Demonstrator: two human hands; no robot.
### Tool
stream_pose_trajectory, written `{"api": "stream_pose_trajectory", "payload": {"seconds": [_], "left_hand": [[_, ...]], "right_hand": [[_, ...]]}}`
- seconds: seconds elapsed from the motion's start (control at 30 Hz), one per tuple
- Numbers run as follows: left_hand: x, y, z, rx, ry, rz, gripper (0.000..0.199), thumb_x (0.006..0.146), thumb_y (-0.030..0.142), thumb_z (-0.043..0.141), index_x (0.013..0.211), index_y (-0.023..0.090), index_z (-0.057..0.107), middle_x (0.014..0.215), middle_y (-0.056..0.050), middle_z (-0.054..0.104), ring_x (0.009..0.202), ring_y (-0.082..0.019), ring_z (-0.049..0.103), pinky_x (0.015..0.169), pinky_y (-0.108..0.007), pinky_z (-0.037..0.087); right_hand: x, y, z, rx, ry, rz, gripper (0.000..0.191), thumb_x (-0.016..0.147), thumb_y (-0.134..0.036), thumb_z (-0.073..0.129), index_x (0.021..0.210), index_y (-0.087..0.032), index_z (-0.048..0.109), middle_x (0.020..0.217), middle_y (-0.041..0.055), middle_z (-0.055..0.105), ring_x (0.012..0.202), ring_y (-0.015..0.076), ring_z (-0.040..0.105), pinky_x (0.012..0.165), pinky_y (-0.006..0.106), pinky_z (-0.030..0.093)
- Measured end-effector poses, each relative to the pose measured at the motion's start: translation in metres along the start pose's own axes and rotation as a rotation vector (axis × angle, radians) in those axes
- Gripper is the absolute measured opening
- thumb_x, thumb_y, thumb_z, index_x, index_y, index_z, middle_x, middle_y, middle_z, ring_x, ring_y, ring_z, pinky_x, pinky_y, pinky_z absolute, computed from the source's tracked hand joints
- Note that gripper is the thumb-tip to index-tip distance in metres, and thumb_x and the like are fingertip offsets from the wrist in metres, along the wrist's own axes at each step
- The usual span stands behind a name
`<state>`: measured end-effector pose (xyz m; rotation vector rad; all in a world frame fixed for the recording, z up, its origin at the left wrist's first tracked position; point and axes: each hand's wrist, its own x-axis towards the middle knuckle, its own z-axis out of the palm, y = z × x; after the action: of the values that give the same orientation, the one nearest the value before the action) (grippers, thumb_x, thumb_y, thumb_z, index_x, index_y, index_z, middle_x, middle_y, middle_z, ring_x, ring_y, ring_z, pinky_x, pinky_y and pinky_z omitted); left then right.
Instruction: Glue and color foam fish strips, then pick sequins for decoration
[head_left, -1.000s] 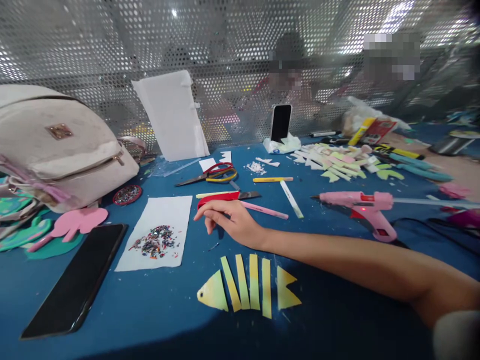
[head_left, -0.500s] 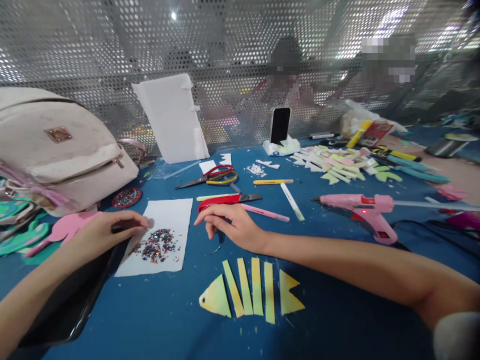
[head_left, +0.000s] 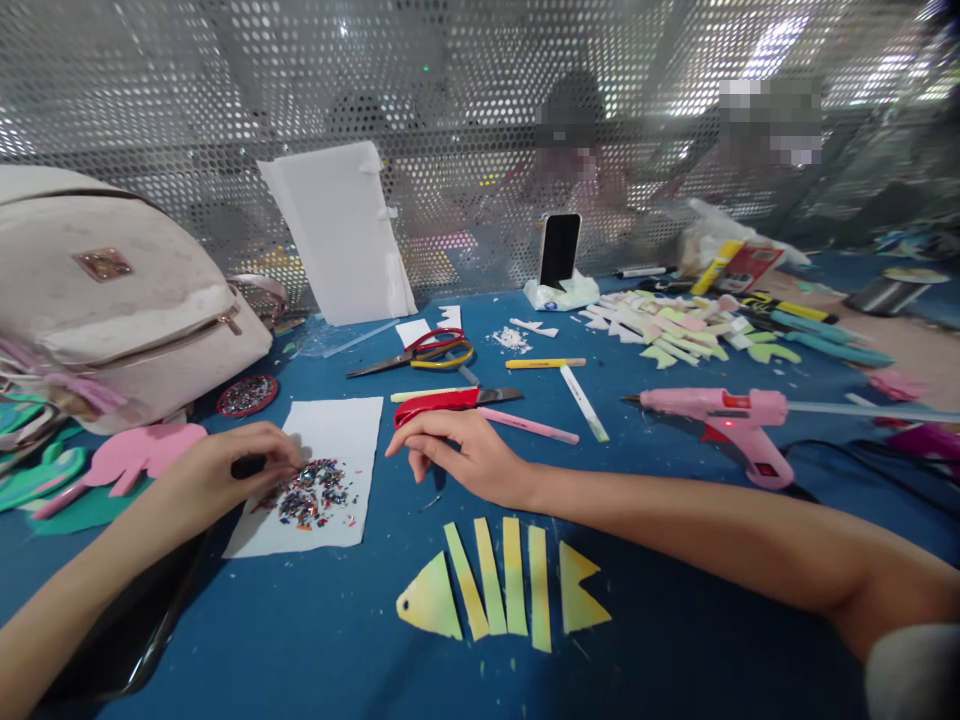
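My left hand (head_left: 251,462) is at the left edge of a pile of shiny glitter flakes (head_left: 315,492) on a white sheet (head_left: 349,420). Its fingertips are pinched together at the flakes; whatever lies between them is too small to make out. My right hand (head_left: 461,450) hovers or rests in front of the red-handled knife (head_left: 439,403), fingers bent and loosely apart, holding nothing visible. Nearer to me lies a yellow-green paper fish in separate parts: a head (head_left: 433,598) with a black eye, several narrow strips (head_left: 514,575), and a notched tail (head_left: 581,590).
Scissors (head_left: 416,355), markers (head_left: 581,400) and a pink glue gun (head_left: 731,415) lie beyond my right arm. Foam scraps (head_left: 675,325) are heaped at back right. A phone (head_left: 560,250) stands behind. A bag (head_left: 112,290) and glitter dish (head_left: 247,395) are at left.
My left hand has moved slightly onto the edge of the glitter, and its fingertips have closed together. My right hand has barely moved.
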<state>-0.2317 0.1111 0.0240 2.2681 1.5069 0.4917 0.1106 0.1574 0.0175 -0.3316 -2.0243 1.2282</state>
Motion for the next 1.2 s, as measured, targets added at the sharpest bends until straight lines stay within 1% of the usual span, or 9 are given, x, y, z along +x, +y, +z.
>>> {"api": "stream_pose_trajectory", "payload": {"seconds": [0.23,0.4,0.57,0.73,0.97,1.07,1.2], "left_hand": [[-0.001,0.003,0.002,0.019,-0.007,-0.037,0.028,0.093,0.051,0.059,0.098,0.027,0.072,0.103,-0.004,0.073,0.092,-0.021,0.068,0.082,-0.032,0.055],[-0.002,0.002,0.002,0.042,-0.016,-0.050,0.026,0.094,0.050,0.058,0.099,0.028,0.070,0.102,-0.001,0.072,0.092,-0.019,0.068,0.081,-0.030,0.052],[-0.003,-0.001,0.002,0.043,-0.030,-0.048,0.024,0.094,0.050,0.057,0.100,0.029,0.069,0.107,0.000,0.070,0.096,-0.019,0.066,0.086,-0.031,0.051],[-0.003,-0.002,0.002,0.053,-0.039,-0.025,0.020,0.095,0.046,0.057,0.100,0.030,0.068,0.108,0.000,0.069,0.100,-0.019,0.065,0.088,-0.031,0.051],[-0.002,0.003,0.004,0.093,-0.028,0.010,0.020,0.095,0.043,0.054,0.096,0.029,0.068,0.106,0.000,0.068,0.099,-0.019,0.064,0.085,-0.031,0.050],[-0.002,0.008,0.005,0.113,0.008,-0.011,0.019,0.093,0.043,0.054,0.093,0.028,0.065,0.101,0.001,0.069,0.092,-0.017,0.065,0.081,-0.029,0.051],[-0.004,0.013,0.004,0.153,0.144,-0.088,0.017,0.088,0.042,0.055,0.088,0.026,0.061,0.090,0.002,0.071,0.077,-0.015,0.065,0.068,-0.026,0.049]], "right_hand": [[0.000,0.001,0.000,-0.019,-0.018,0.007,0.027,0.104,-0.025,0.044,0.108,-0.018,0.070,0.076,0.0009,0.067,0.071,0.0102,0.065,0.069,0.023,0.052],[0.000,0.000,-0.001,-0.017,-0.016,-0.004,0.027,0.104,-0.025,0.044,0.106,-0.018,0.070,0.075,0.0007,0.067,0.069,0.0099,0.065,0.067,0.023,0.052],[0.000,-0.001,-0.001,-0.034,-0.026,-0.002,0.027,0.104,-0.026,0.044,0.105,-0.018,0.070,0.075,0.0010,0.067,0.069,0.0100,0.064,0.067,0.023,0.051],[0.000,-0.001,-0.001,-0.021,-0.019,-0.001,0.027,0.104,-0.025,0.044,0.105,-0.018,0.070,0.075,0.0008,0.067,0.069,0.0102,0.064,0.067,0.023,0.051],[0.000,-0.001,0.000,-0.023,-0.022,0.005,0.027,0.104,-0.025,0.044,0.105,-0.018,0.070,0.074,0.0004,0.067,0.068,0.0098,0.064,0.067,0.023,0.051],[0.000,-0.001,-0.001,-0.029,-0.026,0.010,0.027,0.104,-0.025,0.044,0.106,-0.018,0.070,0.075,0.0006,0.066,0.069,0.0098,0.064,0.067,0.023,0.051],[0.000,-0.002,-0.001,-0.035,-0.030,0.016,0.027,0.104,-0.026,0.044,0.105,-0.018,0.070,0.075,0.0008,0.067,0.070,0.0100,0.064,0.067,0.023,0.051]]}}
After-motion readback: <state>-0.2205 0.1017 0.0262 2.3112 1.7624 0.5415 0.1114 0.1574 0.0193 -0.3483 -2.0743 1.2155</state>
